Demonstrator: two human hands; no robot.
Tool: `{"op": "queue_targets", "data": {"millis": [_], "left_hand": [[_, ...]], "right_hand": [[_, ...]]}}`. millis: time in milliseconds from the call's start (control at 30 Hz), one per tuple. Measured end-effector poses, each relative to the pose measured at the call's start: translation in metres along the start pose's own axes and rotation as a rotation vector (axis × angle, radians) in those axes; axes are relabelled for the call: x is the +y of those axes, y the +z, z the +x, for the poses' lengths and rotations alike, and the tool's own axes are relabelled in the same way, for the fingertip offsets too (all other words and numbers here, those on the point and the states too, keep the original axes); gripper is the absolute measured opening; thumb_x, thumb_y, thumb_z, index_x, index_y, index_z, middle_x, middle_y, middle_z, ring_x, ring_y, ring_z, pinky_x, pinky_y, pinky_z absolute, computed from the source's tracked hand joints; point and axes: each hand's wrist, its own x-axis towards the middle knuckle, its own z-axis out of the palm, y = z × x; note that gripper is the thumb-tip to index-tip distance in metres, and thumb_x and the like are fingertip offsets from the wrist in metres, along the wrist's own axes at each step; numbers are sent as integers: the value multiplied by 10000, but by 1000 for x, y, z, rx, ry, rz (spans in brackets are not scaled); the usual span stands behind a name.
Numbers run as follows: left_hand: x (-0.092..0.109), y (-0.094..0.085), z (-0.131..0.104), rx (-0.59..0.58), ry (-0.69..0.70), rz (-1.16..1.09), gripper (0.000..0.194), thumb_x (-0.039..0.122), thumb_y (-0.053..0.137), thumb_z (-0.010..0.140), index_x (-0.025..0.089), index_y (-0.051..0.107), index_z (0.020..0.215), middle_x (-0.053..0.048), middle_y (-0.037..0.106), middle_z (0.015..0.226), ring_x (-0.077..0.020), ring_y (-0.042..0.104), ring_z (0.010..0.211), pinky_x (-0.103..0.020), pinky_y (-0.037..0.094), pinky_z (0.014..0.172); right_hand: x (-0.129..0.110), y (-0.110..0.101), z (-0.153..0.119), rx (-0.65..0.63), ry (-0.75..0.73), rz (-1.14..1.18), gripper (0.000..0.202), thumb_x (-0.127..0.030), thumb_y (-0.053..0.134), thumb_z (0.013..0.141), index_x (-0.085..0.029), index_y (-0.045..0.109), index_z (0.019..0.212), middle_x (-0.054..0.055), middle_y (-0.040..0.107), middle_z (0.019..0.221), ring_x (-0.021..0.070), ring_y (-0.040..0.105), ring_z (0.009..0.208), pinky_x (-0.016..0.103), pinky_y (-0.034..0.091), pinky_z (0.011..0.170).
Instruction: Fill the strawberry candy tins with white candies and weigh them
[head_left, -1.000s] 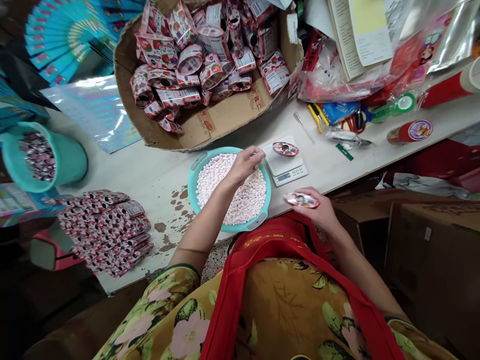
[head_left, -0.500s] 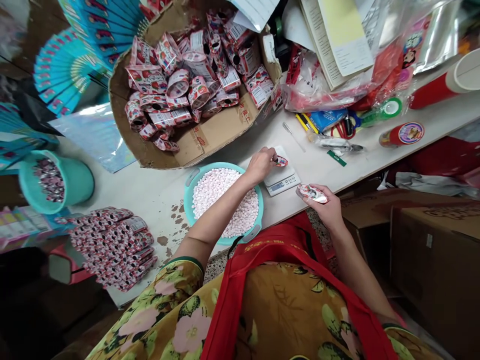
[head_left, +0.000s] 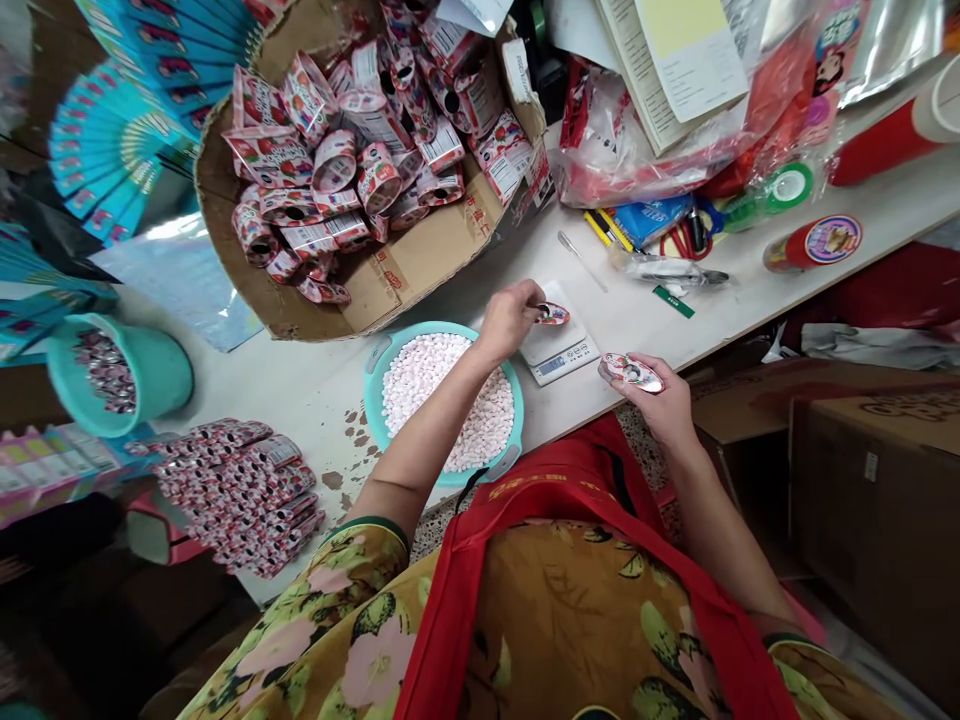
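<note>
My left hand [head_left: 511, 318] reaches over the table, its fingers pinched on a small red-and-white printed packet [head_left: 554, 314] above the plate of a white digital scale [head_left: 566, 360]. Whether the packet rests on the plate I cannot tell. My right hand [head_left: 666, 402] is at the table's front edge, right of the scale, and grips another packet [head_left: 636, 374] of the same print, its end showing a dark opening. Under my left forearm stands a turquoise basin [head_left: 373, 408] full of small pale pink and white candies [head_left: 420, 375].
Behind the basin is a cardboard box [head_left: 405, 285] of printed packets. Left lie a stack of packets [head_left: 240, 490] and a turquoise bucket [head_left: 161, 375]. A thin metal tool [head_left: 581, 260], bags and tape [head_left: 791, 187] lie at the back right. Cartons [head_left: 877, 480] stand below right.
The view has shifted slightly. Both hands keep their packets and stay almost in place; the right one has drawn a little away from the scale.
</note>
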Motion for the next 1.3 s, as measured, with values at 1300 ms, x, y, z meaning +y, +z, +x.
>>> {"op": "queue_targets", "data": {"millis": [1300], "left_hand": [[-210,-183,-284,494,-1175,601,358,540,535,855,203,624,773,-52,473,550,-256,545,656,-304,302,643]], "right_hand": [[-119,123,115,-41,-797,-439,547,-456,726,811,-233,617,1298,125,636,1276,294,600,1190,489,515,1029]]}}
